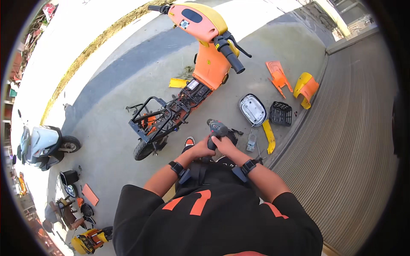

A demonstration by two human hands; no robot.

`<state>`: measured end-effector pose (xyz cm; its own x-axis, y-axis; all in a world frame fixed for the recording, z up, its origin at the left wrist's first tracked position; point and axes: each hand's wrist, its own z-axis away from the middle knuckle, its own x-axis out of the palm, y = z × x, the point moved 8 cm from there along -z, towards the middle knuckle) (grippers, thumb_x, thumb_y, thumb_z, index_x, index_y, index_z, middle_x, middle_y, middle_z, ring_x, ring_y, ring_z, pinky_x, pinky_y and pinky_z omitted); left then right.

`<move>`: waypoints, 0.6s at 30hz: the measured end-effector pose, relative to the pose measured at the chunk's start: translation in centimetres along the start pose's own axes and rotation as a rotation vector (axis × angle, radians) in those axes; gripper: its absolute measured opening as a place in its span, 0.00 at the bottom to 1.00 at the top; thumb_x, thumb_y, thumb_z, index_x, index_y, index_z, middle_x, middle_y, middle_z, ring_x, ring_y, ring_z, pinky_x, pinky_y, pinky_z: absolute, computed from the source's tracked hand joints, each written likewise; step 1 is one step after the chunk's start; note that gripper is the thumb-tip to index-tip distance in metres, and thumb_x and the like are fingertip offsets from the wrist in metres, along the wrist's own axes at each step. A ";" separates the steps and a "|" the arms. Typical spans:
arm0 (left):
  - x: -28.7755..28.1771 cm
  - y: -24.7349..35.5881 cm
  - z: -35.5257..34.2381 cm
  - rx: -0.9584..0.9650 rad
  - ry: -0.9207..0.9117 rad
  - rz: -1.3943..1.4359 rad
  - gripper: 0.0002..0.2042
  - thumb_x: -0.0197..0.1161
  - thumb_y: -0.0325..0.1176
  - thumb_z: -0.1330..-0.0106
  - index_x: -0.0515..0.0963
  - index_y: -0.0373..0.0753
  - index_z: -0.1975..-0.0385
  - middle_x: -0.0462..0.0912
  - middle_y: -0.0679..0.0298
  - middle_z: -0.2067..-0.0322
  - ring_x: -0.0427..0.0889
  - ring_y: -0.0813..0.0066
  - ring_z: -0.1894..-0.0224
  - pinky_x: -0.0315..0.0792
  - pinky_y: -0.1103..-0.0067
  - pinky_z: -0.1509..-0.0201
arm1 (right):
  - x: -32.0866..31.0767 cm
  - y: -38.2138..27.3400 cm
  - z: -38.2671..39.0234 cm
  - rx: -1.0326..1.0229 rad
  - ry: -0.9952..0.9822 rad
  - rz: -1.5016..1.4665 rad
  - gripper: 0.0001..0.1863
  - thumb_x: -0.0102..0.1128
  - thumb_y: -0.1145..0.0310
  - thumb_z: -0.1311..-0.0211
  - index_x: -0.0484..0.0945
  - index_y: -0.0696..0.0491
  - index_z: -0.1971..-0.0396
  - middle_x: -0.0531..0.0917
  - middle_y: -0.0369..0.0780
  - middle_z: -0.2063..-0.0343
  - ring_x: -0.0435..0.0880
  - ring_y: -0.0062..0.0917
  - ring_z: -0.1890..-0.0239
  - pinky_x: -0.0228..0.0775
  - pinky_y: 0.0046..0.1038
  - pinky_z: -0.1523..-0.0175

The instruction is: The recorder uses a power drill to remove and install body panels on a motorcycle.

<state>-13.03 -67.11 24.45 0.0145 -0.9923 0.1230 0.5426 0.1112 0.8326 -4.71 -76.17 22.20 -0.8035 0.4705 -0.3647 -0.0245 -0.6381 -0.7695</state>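
Observation:
A dark grey cordless drill (218, 127) is up in front of my body, its head pointing away from me. My left hand (202, 149) is closed at the drill's lower handle. From the other side, my right hand (225, 146) closes against the same handle, fingers partly hidden. Ahead and to the left stands a partly stripped electric scooter (205, 64) with an orange and yellow front. Its black rear frame (160, 115) is bare, with wiring and parts exposed. The drill is apart from the scooter.
To the right lie a white-lined seat (253, 109), a black basket (280, 113), a yellow strip panel (269, 136) and orange panels (279, 77). A ribbed shutter (337, 141) runs along the right. At left are a grey scooter (45, 145) and several loose parts.

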 end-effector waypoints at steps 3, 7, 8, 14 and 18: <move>-3.2 -6.8 -0.4 -0.180 0.233 -0.215 0.37 0.70 0.40 0.57 0.70 0.27 0.45 0.80 0.48 0.55 0.81 0.63 0.54 0.73 0.72 0.50 | -1.2 -1.7 2.5 0.014 -0.404 0.248 0.25 0.54 0.56 0.36 0.74 0.61 0.47 0.83 0.51 0.57 0.83 0.39 0.52 0.72 0.34 0.46; -4.3 -21.1 2.8 -0.665 0.332 -0.170 0.21 0.69 0.41 0.55 0.81 0.27 0.69 0.83 0.57 0.71 0.81 0.69 0.71 0.75 0.72 0.68 | -7.2 5.7 2.1 -0.012 -0.247 0.582 0.21 0.51 0.61 0.39 0.75 0.57 0.50 0.83 0.52 0.59 0.81 0.47 0.54 0.71 0.43 0.48; -3.6 -21.9 3.9 -0.730 0.345 -0.206 0.21 0.69 0.41 0.54 0.81 0.26 0.68 0.84 0.56 0.70 0.82 0.68 0.70 0.75 0.72 0.67 | -9.5 10.2 2.0 0.069 -0.148 0.555 0.20 0.51 0.61 0.40 0.77 0.58 0.52 0.83 0.52 0.58 0.80 0.47 0.52 0.71 0.42 0.47; 2.4 -36.9 18.6 -1.016 0.328 -0.284 0.22 0.68 0.37 0.52 0.80 0.32 0.57 0.84 0.55 0.68 0.83 0.66 0.61 0.76 0.73 0.55 | -16.2 31.1 2.9 0.407 -0.157 0.323 0.22 0.58 0.57 0.46 0.81 0.63 0.62 0.82 0.56 0.60 0.80 0.50 0.52 0.72 0.42 0.46; 11.9 -31.9 20.0 -1.367 0.211 0.020 0.24 0.67 0.35 0.49 0.77 0.28 0.52 0.84 0.57 0.65 0.83 0.67 0.60 0.76 0.73 0.56 | -20.1 45.8 1.4 0.513 -0.100 0.521 0.20 0.58 0.62 0.48 0.81 0.63 0.62 0.82 0.57 0.60 0.81 0.49 0.54 0.73 0.43 0.47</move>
<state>-46.96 -81.34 10.10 0.0912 -0.9942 -0.0569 0.9233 0.1058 -0.3691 9.45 -115.66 -4.95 -0.8366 -0.0129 -0.5477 0.1193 -0.9800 -0.1590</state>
